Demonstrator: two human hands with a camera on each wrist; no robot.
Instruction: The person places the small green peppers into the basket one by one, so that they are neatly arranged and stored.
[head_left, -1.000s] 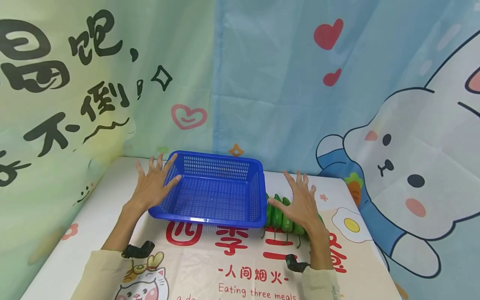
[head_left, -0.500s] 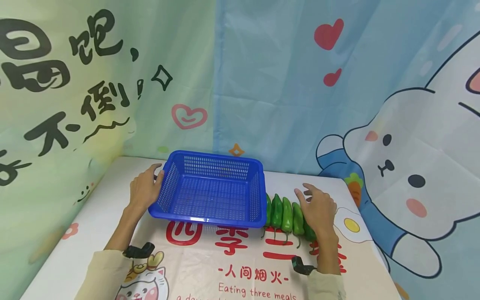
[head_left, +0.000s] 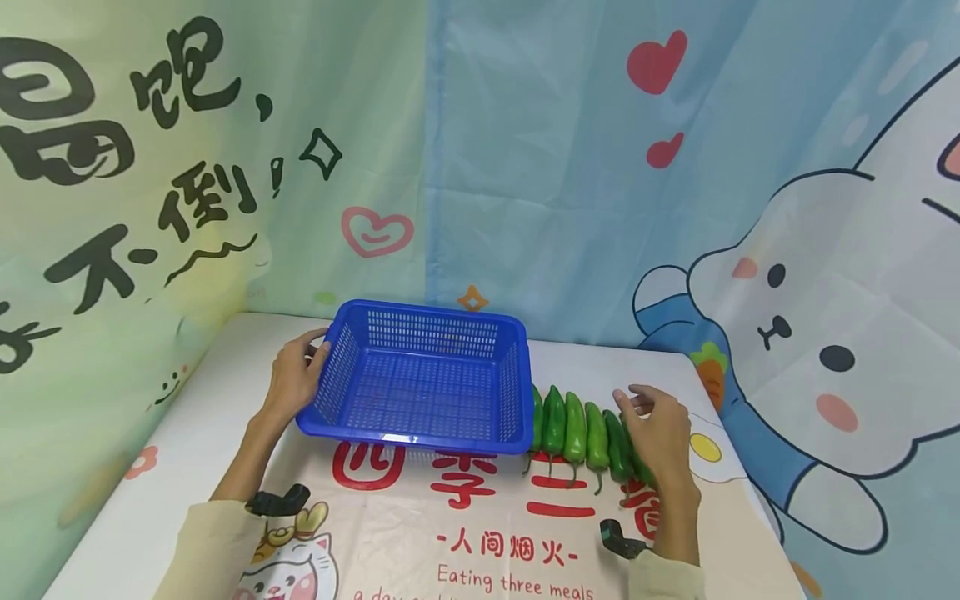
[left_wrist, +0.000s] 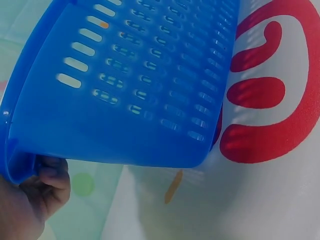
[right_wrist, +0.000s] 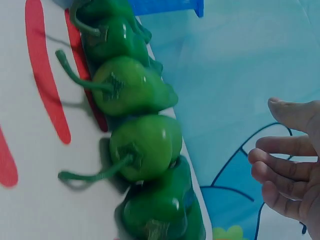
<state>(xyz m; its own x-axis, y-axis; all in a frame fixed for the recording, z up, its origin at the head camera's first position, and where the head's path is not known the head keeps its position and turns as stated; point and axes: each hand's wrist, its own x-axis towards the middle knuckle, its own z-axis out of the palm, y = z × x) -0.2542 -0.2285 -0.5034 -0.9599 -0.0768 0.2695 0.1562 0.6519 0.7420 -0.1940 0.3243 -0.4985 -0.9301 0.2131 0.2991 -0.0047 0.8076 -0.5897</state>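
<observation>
A blue plastic basket (head_left: 420, 442) with slotted walls sits at the back of the table, nothing inside it. My left hand (head_left: 295, 379) grips its left rim; in the left wrist view, curled fingers (left_wrist: 55, 182) tuck under the rim at one corner. To the basket's right lies a row of several green chili peppers (head_left: 575, 429), side by side with stems toward me. Over the right end of that row hovers my right hand (head_left: 660, 429), holding nothing. Its fingers are loosely bent with the thumb apart, beside the peppers (right_wrist: 145, 145) in the right wrist view.
A printed mat with red characters (head_left: 562, 508) covers the table (head_left: 183, 400). A cloth backdrop (head_left: 525, 183) with cartoon drawings hangs right behind the table's far edge. Small black devices sit on both wrists.
Both hands were spread wide. The left has lowered and closed around the basket's left rim. My right hand has shifted right along the peppers, uncovering more of them, its fingers now loosely bent.
</observation>
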